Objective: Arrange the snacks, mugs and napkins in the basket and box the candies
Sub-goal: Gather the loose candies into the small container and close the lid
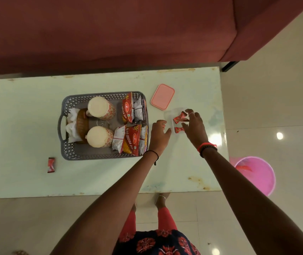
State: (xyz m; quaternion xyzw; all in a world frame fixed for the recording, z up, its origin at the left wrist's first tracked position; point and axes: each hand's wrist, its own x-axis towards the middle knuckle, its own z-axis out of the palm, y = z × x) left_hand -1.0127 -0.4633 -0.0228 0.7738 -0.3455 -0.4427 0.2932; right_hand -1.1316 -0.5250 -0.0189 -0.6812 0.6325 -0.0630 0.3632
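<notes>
I see my right hand (194,126) over a clear box (169,116) on the table (27,181). Its fingers are spread wide over the box and touch a red candy (179,117) inside, but I cannot tell if they pinch it. A 2nd candy (179,129) lies in the box too, just under that hand. My left hand (159,134) rests at the near left side of the box with the fingers curled loosely, holding nothing I can see.

The pink lid (162,96) lies flat on the table, just behind the box and apart from it. 1 more loose candy (51,165) lies far off on the left of the table, near the front corner of the basket.

The grey basket (102,156) sits left of my hands. In it are 2 mugs (101,107), white napkins (71,124) on the left side with a woven brown thing (81,124) beside them, and red and white snack packs (128,107) along the right side. The basket stands between my hands and the loose candy.

The table top is pale green and shiny, with rusty marks at the edges. Behind it is a dark red sofa (110,34). The floor (276,89) is pale tile, and a round pink thing (257,173) sits on it at the right.
</notes>
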